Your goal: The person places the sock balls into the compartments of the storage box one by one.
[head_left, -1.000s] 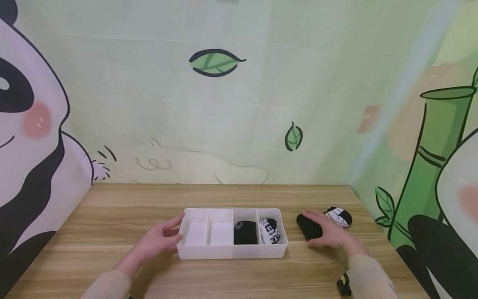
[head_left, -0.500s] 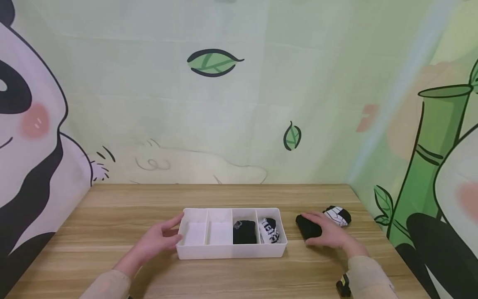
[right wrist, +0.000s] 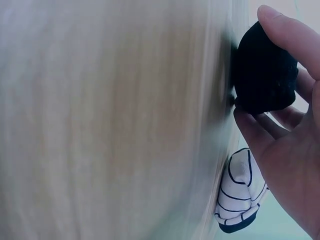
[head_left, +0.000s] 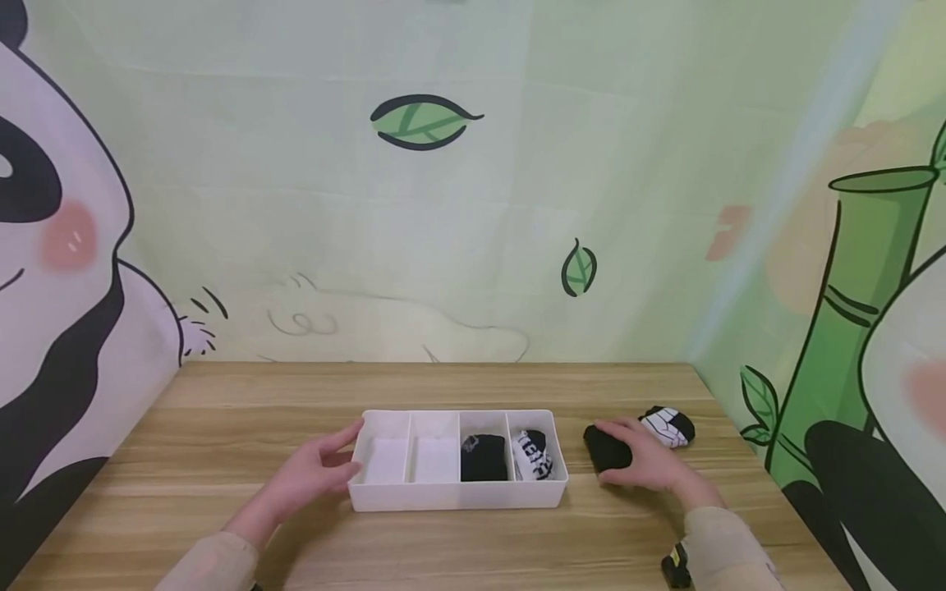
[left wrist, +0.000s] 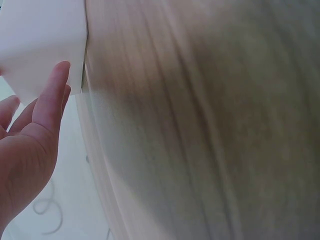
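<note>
My right hand [head_left: 647,456] grips a black rolled-up pair of socks [head_left: 606,450], thumb on one side and fingers on the other. In the right wrist view, the black socks [right wrist: 265,70] sit between thumb and fingertips, close over the table. My left hand [head_left: 314,468] rests its fairly straight fingers and thumb against the left end of a white divided box [head_left: 458,497]. Within the box, a black sock roll [head_left: 484,458] lies in the third compartment from the left, and a black-and-white one [head_left: 534,455] in the rightmost. The two left compartments hold nothing.
A white sock roll with black lines [head_left: 668,427] lies on the wooden table [head_left: 443,550] just behind my right hand. A printed cloth backdrop [head_left: 473,205] with pandas and bamboo rises along the table's back edge.
My right hand has shifted very slightly left with the black socks. The left hand and the box hold their places.
</note>
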A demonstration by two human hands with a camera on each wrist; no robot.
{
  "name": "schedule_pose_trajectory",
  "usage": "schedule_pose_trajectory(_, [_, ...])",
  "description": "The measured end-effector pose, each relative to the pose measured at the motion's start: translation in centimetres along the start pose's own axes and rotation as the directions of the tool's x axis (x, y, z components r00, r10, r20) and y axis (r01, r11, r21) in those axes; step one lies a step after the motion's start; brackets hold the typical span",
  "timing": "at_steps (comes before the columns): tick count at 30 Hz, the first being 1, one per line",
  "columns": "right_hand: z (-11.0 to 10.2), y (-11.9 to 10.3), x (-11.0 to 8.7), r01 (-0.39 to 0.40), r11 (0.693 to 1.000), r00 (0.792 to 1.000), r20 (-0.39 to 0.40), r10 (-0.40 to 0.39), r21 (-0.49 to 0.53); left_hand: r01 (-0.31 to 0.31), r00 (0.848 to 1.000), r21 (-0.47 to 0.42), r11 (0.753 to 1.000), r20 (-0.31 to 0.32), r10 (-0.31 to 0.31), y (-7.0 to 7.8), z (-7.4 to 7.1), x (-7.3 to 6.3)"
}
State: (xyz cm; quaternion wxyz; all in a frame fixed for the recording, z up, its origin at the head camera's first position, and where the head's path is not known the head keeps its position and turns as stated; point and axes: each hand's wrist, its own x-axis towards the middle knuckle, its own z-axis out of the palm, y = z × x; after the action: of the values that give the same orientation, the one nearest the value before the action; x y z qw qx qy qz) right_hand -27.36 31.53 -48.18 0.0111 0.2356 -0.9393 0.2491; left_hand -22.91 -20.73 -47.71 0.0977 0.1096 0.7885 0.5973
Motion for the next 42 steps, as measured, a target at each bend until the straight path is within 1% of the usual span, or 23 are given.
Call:
schedule_pose_trajectory(2, [0.0,-0.1,0.0,0.000,1.000,1.000,-0.004,0.000,0.001,-0.003,1.000,-0.009,1.000,0.003,0.003,0.0,0.0,0.0])
schedule_pose_trajectory(7, [0.1,-0.2,-0.1,0.003,1.000,1.000,-0.024,-0.003,0.004,0.001,1.000,0.007,1.000,-0.004,-0.001,0.0,0.0,0.0])
schedule_pose_trajectory(13, [0.1,-0.4,-0.3,0.003,1.000,0.999,-0.046,-0.003,0.007,0.026,1.000,0.019,0.999,-0.018,-0.025,0.0,0.1,0.0])
schedule_pose_trajectory(19, [0.2,-0.7,-0.4,-0.008,1.000,0.995,-0.098,0.009,0.009,0.008,1.000,0.022,1.000,-0.009,-0.008,0.1,0.0,-0.1])
schedule_pose_trajectory(23, [0.1,-1.1,-0.5,-0.024,1.000,0.989,-0.146,0.025,0.007,0.021,1.000,0.027,0.999,-0.023,-0.021,0.0,0.1,0.0])
schedule_pose_trajectory(25, [-0.1,-1.5,-0.6,-0.032,0.999,0.987,-0.159,0.033,0.008,0.015,1.000,0.030,0.999,-0.019,-0.014,0.0,0.0,0.0])
schedule_pose_trajectory(30, [-0.4,-2.0,-0.7,-0.033,0.999,0.984,-0.173,0.037,0.028,0.000,1.000,0.024,1.000,-0.007,0.000,0.1,0.0,-0.1])
schedule_pose_trajectory(37, [-0.4,-2.3,-0.6,-0.051,0.997,0.981,-0.183,0.060,0.053,0.005,1.000,0.033,0.999,-0.019,-0.005,-0.1,0.0,0.0])
schedule_pose_trajectory(40, [-0.6,-2.7,-0.4,-0.048,0.997,0.978,-0.199,0.060,0.065,0.002,1.000,0.033,0.999,-0.014,-0.001,-0.2,0.0,0.0])
schedule_pose_trajectory(42, [-0.7,-3.2,-0.3,-0.040,0.996,0.976,-0.210,0.055,0.077,0.010,1.000,0.027,1.000,-0.022,-0.010,-0.1,0.0,0.0])
